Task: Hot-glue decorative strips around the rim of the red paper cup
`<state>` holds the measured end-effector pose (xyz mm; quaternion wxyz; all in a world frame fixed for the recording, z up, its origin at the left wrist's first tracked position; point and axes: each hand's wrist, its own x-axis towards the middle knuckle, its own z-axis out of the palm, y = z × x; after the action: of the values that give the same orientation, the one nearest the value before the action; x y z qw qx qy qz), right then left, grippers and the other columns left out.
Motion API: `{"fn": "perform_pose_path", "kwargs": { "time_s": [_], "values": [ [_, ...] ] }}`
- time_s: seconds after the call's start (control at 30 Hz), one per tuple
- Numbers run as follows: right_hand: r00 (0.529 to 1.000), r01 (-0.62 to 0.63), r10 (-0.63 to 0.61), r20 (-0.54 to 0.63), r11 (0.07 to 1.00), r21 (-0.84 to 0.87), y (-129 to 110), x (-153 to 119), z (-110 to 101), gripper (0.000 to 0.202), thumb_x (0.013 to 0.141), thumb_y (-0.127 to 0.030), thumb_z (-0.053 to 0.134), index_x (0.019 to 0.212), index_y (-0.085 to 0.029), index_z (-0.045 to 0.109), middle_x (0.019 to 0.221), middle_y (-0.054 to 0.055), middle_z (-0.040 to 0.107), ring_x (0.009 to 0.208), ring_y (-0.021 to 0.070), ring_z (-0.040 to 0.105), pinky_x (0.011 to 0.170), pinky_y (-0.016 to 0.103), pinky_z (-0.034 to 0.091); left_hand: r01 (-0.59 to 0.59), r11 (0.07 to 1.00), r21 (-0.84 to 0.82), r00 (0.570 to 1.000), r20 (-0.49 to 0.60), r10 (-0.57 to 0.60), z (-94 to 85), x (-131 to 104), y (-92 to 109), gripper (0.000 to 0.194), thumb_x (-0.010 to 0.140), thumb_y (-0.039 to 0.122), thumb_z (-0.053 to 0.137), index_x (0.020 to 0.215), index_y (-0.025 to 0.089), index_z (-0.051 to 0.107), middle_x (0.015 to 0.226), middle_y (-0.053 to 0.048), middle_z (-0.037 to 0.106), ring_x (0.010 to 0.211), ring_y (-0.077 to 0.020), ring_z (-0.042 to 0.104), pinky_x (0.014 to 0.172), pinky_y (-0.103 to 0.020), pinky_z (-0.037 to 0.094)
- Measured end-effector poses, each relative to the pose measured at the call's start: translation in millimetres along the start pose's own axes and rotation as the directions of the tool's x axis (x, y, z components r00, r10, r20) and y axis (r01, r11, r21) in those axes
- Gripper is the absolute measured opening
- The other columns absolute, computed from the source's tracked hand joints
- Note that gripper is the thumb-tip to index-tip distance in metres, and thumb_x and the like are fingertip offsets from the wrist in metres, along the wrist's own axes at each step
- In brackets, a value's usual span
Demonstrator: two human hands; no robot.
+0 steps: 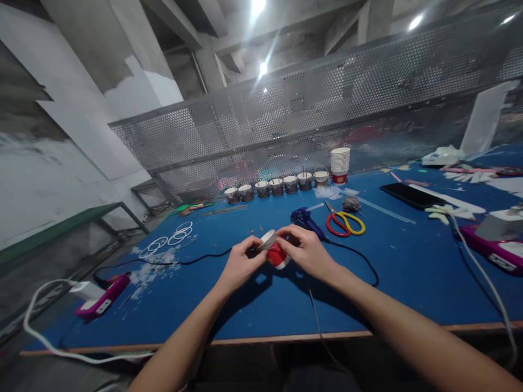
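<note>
A red paper cup with a white rim is held tilted above the blue table, its open end toward the upper left. My left hand pinches it near the rim on the left. From the right, my right hand closes its fingers on the cup's upper side. A grey strip lies around the cup below the rim, between both hands. Grey cord hangs below my right hand over the table edge. Just behind my right hand lies a blue glue gun, beside scissors with red and yellow handles.
Several dark-wrapped cups line the back near a cup stack. A grey yarn ball and phone lie right. White rings, scraps and a purple power strip are left. Black cable crosses the table.
</note>
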<state>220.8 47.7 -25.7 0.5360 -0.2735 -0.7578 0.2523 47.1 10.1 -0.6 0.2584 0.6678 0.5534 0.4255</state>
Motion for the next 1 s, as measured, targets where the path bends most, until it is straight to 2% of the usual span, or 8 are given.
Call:
{"fn": "perform_pose_path", "kwargs": {
  "time_s": [0.1, 0.17, 0.27, 0.33, 0.4, 0.5, 0.73, 1.0],
  "values": [
    [0.998, -0.049, 0.048, -0.043, 0.998, -0.025, -4.5, 4.6, -12.0, 0.014, 0.085, -0.027, 0.056, 0.087, -0.019, 0.067, 0.085, 0.005, 0.071, 0.073, 0.0169, 0.064, 0.066, 0.028, 0.049, -0.047, 0.997, 0.058, 0.988, -0.141, 0.055, -0.8, 2.8, -1.8, 0.012, 0.068, 0.028, 0.060, 0.064, 0.018, 0.056, 0.060, 0.005, 0.053, 0.057, -0.0102, 0.048, 0.058, -0.021, 0.042],
    [0.973, -0.072, 0.065, -0.222, 0.997, -0.021, -4.6, 11.4, -27.7, 0.017, 0.084, -0.033, 0.057, 0.086, -0.020, 0.066, 0.084, 0.005, 0.070, 0.074, 0.0175, 0.064, 0.069, 0.030, 0.049, -0.071, 0.995, 0.070, 0.974, -0.212, 0.084, -1.6, 5.2, -3.7, 0.010, 0.067, 0.028, 0.059, 0.065, 0.018, 0.056, 0.062, 0.005, 0.053, 0.058, -0.0103, 0.048, 0.060, -0.021, 0.043],
    [0.828, -0.121, 0.147, -0.541, 0.989, 0.084, 7.1, 26.3, -58.6, 0.020, 0.085, -0.035, 0.053, 0.091, -0.019, 0.063, 0.081, 0.003, 0.068, 0.070, 0.0162, 0.063, 0.069, 0.031, 0.051, -0.085, 0.994, 0.070, 0.961, -0.256, 0.100, -2.5, 7.4, -6.6, 0.011, 0.066, 0.028, 0.059, 0.068, 0.018, 0.055, 0.064, 0.004, 0.053, 0.059, -0.0109, 0.050, 0.061, -0.022, 0.044],
    [0.727, -0.216, 0.242, -0.643, 0.969, 0.120, 23.4, 35.8, -76.5, 0.020, 0.084, -0.028, 0.047, 0.096, -0.019, 0.059, 0.087, 0.004, 0.066, 0.071, 0.0155, 0.063, 0.064, 0.029, 0.050, -0.085, 0.994, 0.071, 0.961, -0.259, 0.101, -2.6, 7.5, -8.0, 0.010, 0.067, 0.028, 0.059, 0.068, 0.018, 0.055, 0.064, 0.004, 0.053, 0.059, -0.0109, 0.050, 0.060, -0.022, 0.044],
    [0.742, -0.462, 0.387, -0.547, 0.887, 0.000, 42.6, 41.1, -85.8, 0.027, 0.080, -0.021, 0.046, 0.104, -0.018, 0.056, 0.097, 0.007, 0.065, 0.081, 0.0166, 0.063, 0.065, 0.027, 0.050, -0.083, 0.994, 0.069, 0.962, -0.256, 0.098, -2.0, 7.2, -9.2, 0.009, 0.067, 0.027, 0.059, 0.067, 0.018, 0.055, 0.062, 0.004, 0.053, 0.058, -0.0107, 0.049, 0.060, -0.022, 0.043],
    [0.762, -0.573, 0.491, -0.424, 0.815, -0.087, 66.1, 39.5, -79.4, 0.029, 0.070, -0.017, 0.056, 0.098, -0.016, 0.060, 0.091, 0.008, 0.067, 0.081, 0.0193, 0.063, 0.068, 0.029, 0.049, -0.069, 0.997, 0.041, 0.968, -0.241, 0.077, -0.1, 7.4, -11.3, 0.009, 0.068, 0.026, 0.058, 0.068, 0.018, 0.055, 0.062, 0.005, 0.054, 0.057, -0.0106, 0.050, 0.059, -0.022, 0.043],
    [0.812, -0.581, 0.569, -0.129, 0.769, -0.266, 83.0, 37.6, -35.0, 0.012, 0.061, -0.018, 0.068, 0.073, -0.018, 0.064, 0.078, 0.007, 0.069, 0.082, 0.0232, 0.064, 0.070, 0.026, 0.045, -0.004, 0.997, -0.079, 0.985, -0.173, -0.010, 5.4, 9.9, -14.9, 0.008, 0.067, 0.026, 0.058, 0.066, 0.018, 0.055, 0.062, 0.003, 0.057, 0.058, -0.0123, 0.054, 0.059, -0.024, 0.044],
    [0.847, -0.512, 0.530, -0.033, 0.798, -0.318, 63.5, 33.9, -34.8, 0.005, 0.073, -0.024, 0.055, 0.071, -0.020, 0.058, 0.069, 0.003, 0.064, 0.065, 0.0187, 0.058, 0.057, 0.026, 0.038, -0.008, 0.996, -0.085, 0.985, -0.173, -0.007, 6.4, 10.4, -17.5, 0.007, 0.068, 0.025, 0.059, 0.068, 0.019, 0.056, 0.063, 0.003, 0.057, 0.059, -0.0124, 0.052, 0.060, -0.025, 0.042]
  ]
}}
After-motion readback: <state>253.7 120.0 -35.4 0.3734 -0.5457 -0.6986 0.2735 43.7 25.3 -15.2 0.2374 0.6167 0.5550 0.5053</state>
